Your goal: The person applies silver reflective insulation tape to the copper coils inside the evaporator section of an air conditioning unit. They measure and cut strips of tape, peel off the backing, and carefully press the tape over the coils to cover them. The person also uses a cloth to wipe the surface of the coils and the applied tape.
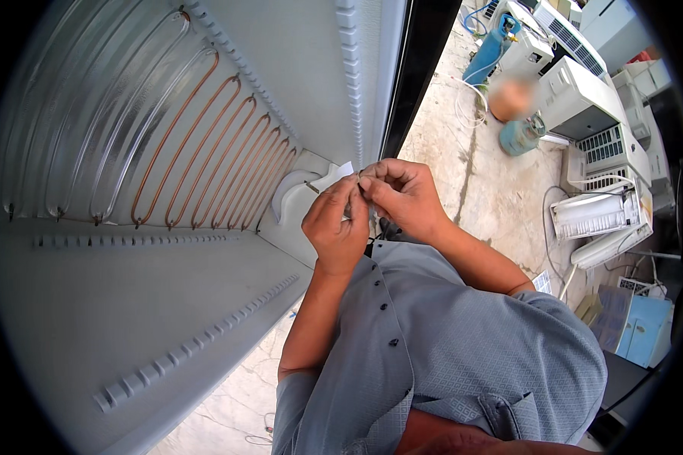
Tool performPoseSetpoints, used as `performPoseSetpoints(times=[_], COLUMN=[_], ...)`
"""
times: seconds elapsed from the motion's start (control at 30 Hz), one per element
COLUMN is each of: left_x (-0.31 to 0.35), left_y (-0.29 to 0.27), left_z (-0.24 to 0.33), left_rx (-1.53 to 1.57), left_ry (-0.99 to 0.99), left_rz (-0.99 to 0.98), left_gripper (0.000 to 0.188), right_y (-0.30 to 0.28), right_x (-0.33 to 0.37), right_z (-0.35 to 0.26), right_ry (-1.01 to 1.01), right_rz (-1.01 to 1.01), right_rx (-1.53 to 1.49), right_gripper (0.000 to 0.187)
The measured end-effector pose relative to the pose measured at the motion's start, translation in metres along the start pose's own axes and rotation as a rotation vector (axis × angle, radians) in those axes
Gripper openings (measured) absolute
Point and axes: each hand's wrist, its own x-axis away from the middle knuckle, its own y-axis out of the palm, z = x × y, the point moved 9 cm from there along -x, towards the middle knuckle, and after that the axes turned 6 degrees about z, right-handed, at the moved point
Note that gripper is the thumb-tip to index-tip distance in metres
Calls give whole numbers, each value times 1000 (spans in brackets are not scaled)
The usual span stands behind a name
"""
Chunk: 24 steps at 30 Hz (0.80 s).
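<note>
My left hand [334, 227] and my right hand [406, 199] meet in front of the fridge cabinet's opening, fingertips nearly touching. Both are closed in a pinch around something small and pale that the fingers mostly hide. A white strip [340, 174] shows just behind the left fingers. Beside them pokes a short, thin, dark tip [311, 186]; whether my left hand holds it I cannot tell. Beyond lies a curved white piece [284, 199] at the cabinet's inner end. Bent copper tubing [178, 144] runs in loops along the cabinet's back wall, partly under shiny silver tape [114, 114].
Notched shelf rails [197, 345] line the cabinet walls [91, 303]. On the stained floor [432, 152] at right stand a tall blue gas cylinder [493, 49], a squat teal cylinder [520, 136] and several white air-conditioner units [577, 95]. Hoses and cables trail among them.
</note>
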Motion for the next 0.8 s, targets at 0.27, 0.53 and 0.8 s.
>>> performPoseSetpoints(times=[0.27, 0.53, 0.8], left_x=[-5, -8, -6], left_y=[5, 4, 1], left_z=[9, 9, 14], left_rx=[2, 79, 135], left_ry=[67, -114, -232], left_rz=[30, 10, -15], left_gripper=[17, 15, 15], right_y=[-4, -5, -5], right_x=[0, -1, 4], right_z=[-8, -12, -16], right_ry=[-63, -181, -209], right_rz=[40, 20, -1], right_rx=[9, 129, 125], right_gripper=[11, 8, 9])
